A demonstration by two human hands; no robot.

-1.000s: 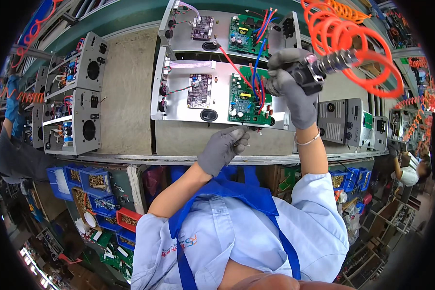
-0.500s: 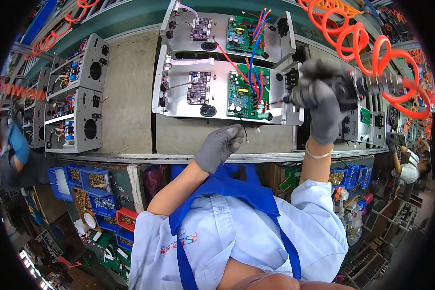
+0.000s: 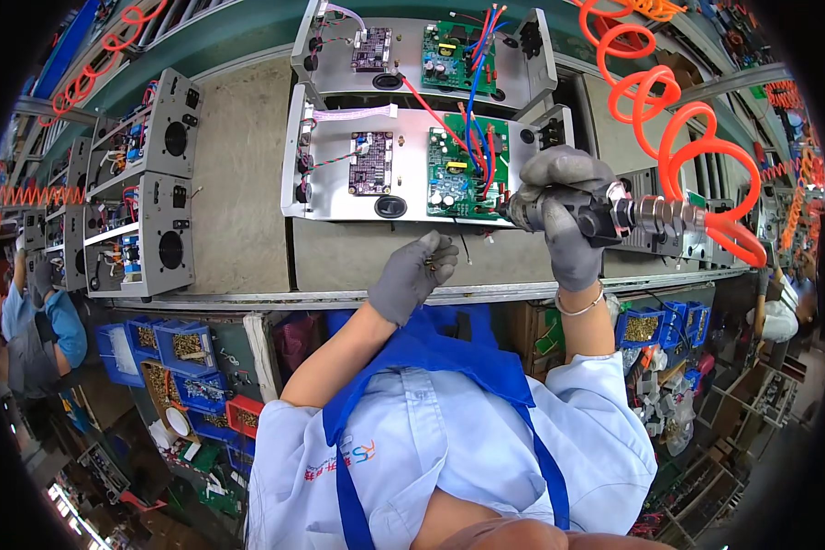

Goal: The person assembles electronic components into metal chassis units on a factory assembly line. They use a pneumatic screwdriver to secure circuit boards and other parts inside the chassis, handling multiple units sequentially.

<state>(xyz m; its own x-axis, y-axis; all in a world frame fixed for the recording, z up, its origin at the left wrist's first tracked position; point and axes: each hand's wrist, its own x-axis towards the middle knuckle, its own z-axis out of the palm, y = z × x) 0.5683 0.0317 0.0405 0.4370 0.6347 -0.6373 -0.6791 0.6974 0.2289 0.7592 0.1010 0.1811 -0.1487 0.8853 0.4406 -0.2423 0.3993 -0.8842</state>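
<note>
My right hand, in a grey glove, is wrapped round a black and silver air screwdriver with an orange coiled hose. The tool's bit end points left at the lower right corner of the green circuit board; whether it touches is hard to tell. That board lies in the nearer open metal chassis, beside a smaller purple board. Red and blue wires rise from the green board. My left hand, also gloved, is curled just below the chassis's near edge; tiny brass-coloured bits show at its fingers.
A second open chassis with similar boards stands behind. At the left are several grey assembled units. Below the bench edge sit blue bins of small brass parts and a red bin. Other people work at both far sides.
My right hand has brought the air screwdriver left and down, to the green board's corner. The chassis has shifted slightly left. My left hand stays curled near the same place.
</note>
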